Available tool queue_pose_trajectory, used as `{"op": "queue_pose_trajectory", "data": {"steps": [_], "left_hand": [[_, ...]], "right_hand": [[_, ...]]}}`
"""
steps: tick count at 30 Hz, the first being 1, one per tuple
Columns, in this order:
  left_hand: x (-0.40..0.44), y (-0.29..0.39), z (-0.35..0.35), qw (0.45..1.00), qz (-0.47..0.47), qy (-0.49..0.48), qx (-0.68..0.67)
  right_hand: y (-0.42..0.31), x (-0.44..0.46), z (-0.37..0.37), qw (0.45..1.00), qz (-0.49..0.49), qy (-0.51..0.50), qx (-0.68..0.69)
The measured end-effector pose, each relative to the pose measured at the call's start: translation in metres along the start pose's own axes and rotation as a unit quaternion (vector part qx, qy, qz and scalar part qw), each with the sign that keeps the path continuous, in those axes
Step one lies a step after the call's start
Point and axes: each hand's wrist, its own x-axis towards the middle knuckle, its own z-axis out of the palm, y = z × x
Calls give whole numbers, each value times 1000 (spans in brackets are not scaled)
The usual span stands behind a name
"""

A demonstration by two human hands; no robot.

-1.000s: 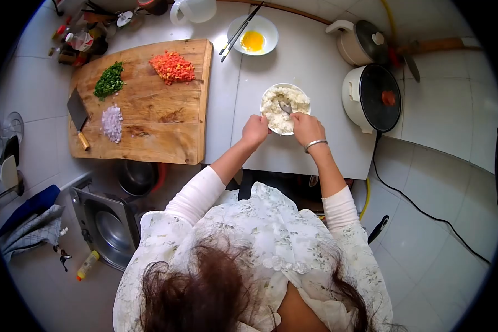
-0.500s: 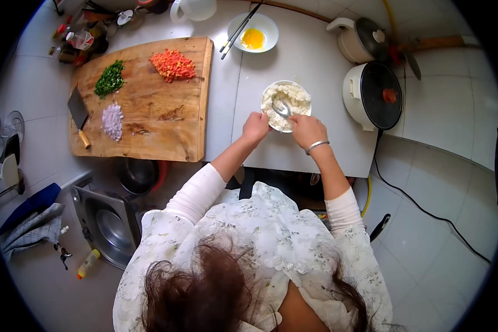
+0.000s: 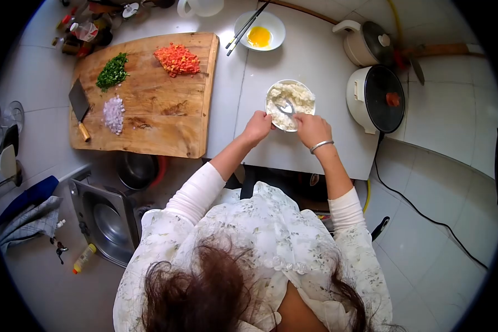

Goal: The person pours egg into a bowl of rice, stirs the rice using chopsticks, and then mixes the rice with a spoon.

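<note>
A white bowl (image 3: 267, 101) of cooked rice (image 3: 296, 95) stands near the front of the white counter. My left hand (image 3: 258, 127) grips the bowl's left rim. My right hand (image 3: 314, 130), with a silver bangle at the wrist, is closed on the handle of a metal spoon (image 3: 285, 107). The spoon's head rests in the rice, and its handle is mostly hidden by my fingers. Behind the rice sits a pale bowl (image 3: 278, 26) holding egg yolk (image 3: 259, 37), with dark chopsticks (image 3: 248, 29) lying across its left rim.
On the left, a thick wooden chopping board (image 3: 166, 130) carries chopped greens (image 3: 112, 72), diced orange-red pieces (image 3: 177, 60), chopped pale purple onion (image 3: 114, 115) and a cleaver (image 3: 79, 102). An electric pot (image 3: 365, 97) and a smaller lidded pot (image 3: 361, 47) stand right. A sink (image 3: 108, 221) lies lower left.
The spoon has shifted slightly in the rice and its bowl is turned differently. Both hands keep their holds. The whole view has shifted a little.
</note>
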Motion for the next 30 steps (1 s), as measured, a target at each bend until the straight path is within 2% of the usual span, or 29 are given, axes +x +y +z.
{"op": "queue_pose_trajectory", "data": {"steps": [2, 6, 9, 11, 14, 16, 17, 20, 23, 26, 30], "left_hand": [[-1, 7, 1, 999, -25, 20, 13], [0, 5, -3, 999, -8, -21, 25], [-1, 8, -4, 1000, 6, -14, -9], [-6, 10, -3, 1000, -3, 7, -14], [5, 1, -5, 1000, -14, -22, 13], [2, 4, -1, 1000, -17, 17, -7], [-1, 5, 1, 999, -21, 36, -17], [6, -1, -2, 1000, -13, 3, 9], [0, 5, 1, 999, -27, 40, -4], [-7, 23, -8, 998, -56, -12, 37], [-2, 4, 10, 998, -29, 56, 11]], "right_hand": [[4, -2, -15, 1000, -5, 0, -26], [-10, -20, -29, 999, -21, 40, 17], [-17, -17, 3, 999, -39, 5, 6], [-13, -14, 4, 1000, -26, 3, 3], [-9, -14, -11, 1000, -16, 7, -6], [-8, -17, -27, 1000, -8, 18, -6], [-7, -15, -29, 999, -7, 36, 14], [-14, 1, -25, 995, 27, 63, 70], [-15, 14, -2, 989, 40, 66, 124], [-5, 11, 18, 996, 36, 17, 80], [4, -2, 6, 998, 34, -1, 48]]}}
